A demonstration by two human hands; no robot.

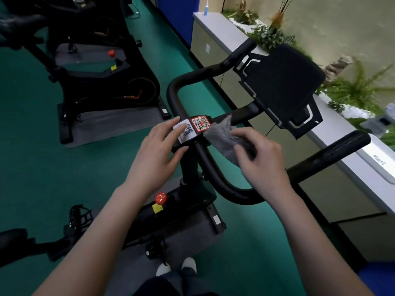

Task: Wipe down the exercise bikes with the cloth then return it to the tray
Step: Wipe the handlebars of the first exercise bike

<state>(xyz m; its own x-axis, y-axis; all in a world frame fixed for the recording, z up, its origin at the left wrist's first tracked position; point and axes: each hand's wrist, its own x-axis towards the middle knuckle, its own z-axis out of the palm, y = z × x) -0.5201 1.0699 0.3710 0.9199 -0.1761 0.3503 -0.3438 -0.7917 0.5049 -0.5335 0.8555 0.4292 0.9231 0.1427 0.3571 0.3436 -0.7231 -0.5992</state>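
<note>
A black exercise bike (215, 180) stands right in front of me, its handlebar loop curving across the middle of the view. On the bar's centre block sit two QR-code stickers (193, 127), one white and one red. My left hand (158, 152) rests on that block with straight fingers beside the white sticker. My right hand (260, 159) grips a bunched grey cloth (224, 137) and holds it against the bar just right of the stickers. The bike's black tablet holder (284, 86) rises behind the cloth. No tray is in view.
A second black bike (102, 82) on a grey mat stands at the upper left on the green floor. A long white-topped cabinet (224, 28) with plants runs along the right side. A red knob (160, 198) sits on my bike's frame below my left wrist.
</note>
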